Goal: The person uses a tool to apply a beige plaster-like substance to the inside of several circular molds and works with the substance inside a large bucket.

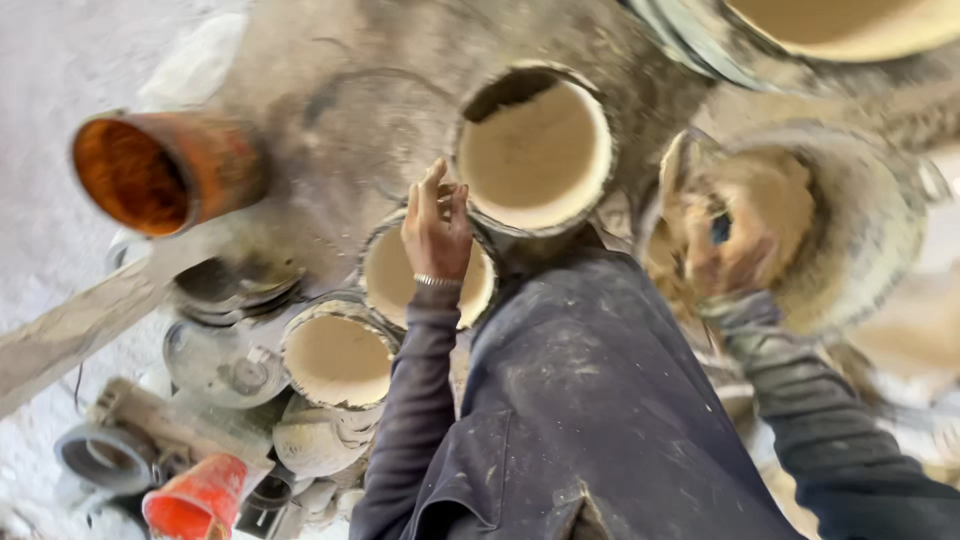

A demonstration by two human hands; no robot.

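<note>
Though badly blurred, biggest by far at right: wide round basin (870, 230), tan paste inside, thick crusted rim, tilted toward camera. Probably heavy and awkward. Best gripped w/ both hands on opposite sides of the outer wall, below the rim, not by the crumbly edge. Right hand (728, 245) inside it, against the inner wall and smeared w/ the same paste. Can't tell if curled or flat, too much blur.

Next down: mid-size round mould (535, 150), top centre, pale fill near level w/ a rough lip. Looks stiff, dense, gritty rather than slippery; lip likely brittle, so prob. better held low on the sides.

Then small round mould (385, 275), just below the mid one, touching or nearly so. Left hand (437, 225) over its top edge, fingers straight and spread, gripping nothing, fingertips up near the mid mould's wall. Small enough for one hand round the wall, though fill prob. adds weight; if wet, soft on top, so no pressing there.

Similar small mould (337, 360) lower left, just beside.

Further left, apart from both hands: rusty orange tin (165, 170) on its side, grey plank (80, 320), stacked metal lids (225, 365), red cone (200, 500) at bottom edge.
</note>
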